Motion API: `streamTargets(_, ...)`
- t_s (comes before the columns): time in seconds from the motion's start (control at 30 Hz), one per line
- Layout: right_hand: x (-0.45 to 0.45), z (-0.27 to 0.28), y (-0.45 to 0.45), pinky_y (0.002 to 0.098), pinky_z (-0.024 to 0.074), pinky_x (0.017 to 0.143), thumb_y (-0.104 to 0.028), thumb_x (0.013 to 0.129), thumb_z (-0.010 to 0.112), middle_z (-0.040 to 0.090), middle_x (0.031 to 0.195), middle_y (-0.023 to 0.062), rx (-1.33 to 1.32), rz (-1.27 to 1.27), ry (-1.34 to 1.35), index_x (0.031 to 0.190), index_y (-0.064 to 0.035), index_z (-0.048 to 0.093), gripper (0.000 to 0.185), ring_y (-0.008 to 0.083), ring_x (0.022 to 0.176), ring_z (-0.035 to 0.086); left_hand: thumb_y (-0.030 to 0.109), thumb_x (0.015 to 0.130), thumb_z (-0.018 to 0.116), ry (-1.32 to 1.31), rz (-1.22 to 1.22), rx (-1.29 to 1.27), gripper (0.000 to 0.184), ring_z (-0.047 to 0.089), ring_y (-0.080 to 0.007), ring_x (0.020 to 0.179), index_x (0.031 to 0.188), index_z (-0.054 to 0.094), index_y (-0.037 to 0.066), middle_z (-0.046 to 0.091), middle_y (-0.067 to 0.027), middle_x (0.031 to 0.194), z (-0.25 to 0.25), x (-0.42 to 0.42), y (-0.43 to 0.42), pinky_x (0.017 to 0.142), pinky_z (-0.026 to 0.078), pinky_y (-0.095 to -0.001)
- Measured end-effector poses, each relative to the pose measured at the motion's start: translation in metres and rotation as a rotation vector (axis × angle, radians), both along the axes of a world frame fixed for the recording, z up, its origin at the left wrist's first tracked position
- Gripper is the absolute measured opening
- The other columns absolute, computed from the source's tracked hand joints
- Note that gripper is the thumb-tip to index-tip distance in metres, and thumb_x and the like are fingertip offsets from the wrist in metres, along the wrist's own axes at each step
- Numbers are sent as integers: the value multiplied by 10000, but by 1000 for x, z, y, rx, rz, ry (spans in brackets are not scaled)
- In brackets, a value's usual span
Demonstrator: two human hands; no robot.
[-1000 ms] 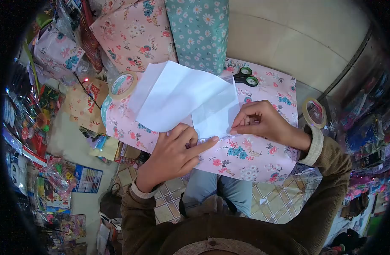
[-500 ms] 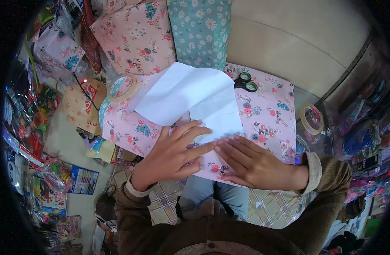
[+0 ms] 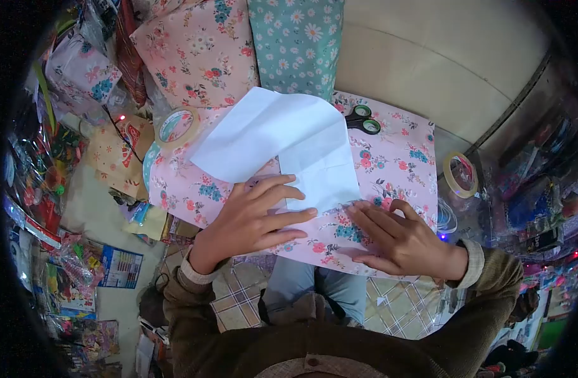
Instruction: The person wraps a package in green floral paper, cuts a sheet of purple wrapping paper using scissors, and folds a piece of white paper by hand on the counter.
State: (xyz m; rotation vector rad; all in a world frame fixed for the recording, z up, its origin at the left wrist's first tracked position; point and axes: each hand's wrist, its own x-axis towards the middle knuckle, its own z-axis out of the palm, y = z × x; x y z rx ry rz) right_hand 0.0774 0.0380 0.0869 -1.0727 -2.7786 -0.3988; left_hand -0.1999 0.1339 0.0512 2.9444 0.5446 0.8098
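A folded sheet of white paper point(image 3: 320, 167) lies on pink floral wrapping paper point(image 3: 402, 167), its upper flap bent over to the left. My left hand point(image 3: 254, 220) is open, fingers spread, with the fingertips resting on the white paper's lower left edge. Just off the lower right corner of that sheet, my right hand point(image 3: 402, 242) rests on the floral paper, fingers stretched out and the index finger bent and raised. Neither hand grips anything. Scissors point(image 3: 363, 121) with black and green handles lie at the white sheet's upper right, their blades partly hidden.
A roll of tape point(image 3: 178, 128) lies to the left of the white sheet, and another tape roll point(image 3: 460, 175) is at the right edge. Pink floral point(image 3: 200, 57) and green daisy-print packages point(image 3: 295, 47) stand behind. Packaged goods point(image 3: 74, 271) crowd the left side.
My right hand has slid right, away from my left hand, and its index finger has lifted. My left fingers have shifted slightly down and left. The white paper stays on the floral sheet.
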Motion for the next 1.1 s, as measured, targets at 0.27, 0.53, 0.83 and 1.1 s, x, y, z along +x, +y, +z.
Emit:
streamTargets(0.27,-11,-2,7,323,408,853,-457,887,570,616,1000,133,122,-2,-50,1290,-36,540,584,198,941,597,335,713,744,-87,20,234,338,571,-162,1061,1019,703,198,628,51,1089,-19,-11,3,823,374,-397)
streamTargets(0.53,-29,0,11,312,430,745,-454,913,494,604,833,110,274,43,-181,1169,-5,597,526,217,808,571,402,640,806,-23,27,148,465,589,-171,1085,1030,695,176,637,47,1172,-6,-20,-9,813,449,-359)
streamTargets(0.83,-46,-1,13,327,429,733,-450,919,480,597,814,92,287,34,-256,1230,-14,573,544,193,789,563,336,736,752,-88,64,266,318,599,-170,1027,1007,702,178,644,8,1057,-24,-10,-6,833,442,-350)
streamTargets(1.1,-33,-5,20,313,433,690,-462,870,558,541,869,47,189,-119,-70,1268,-97,567,539,181,797,521,288,733,747,-196,77,327,217,587,-163,1000,899,710,153,625,37,975,-14,9,1,783,414,-392)
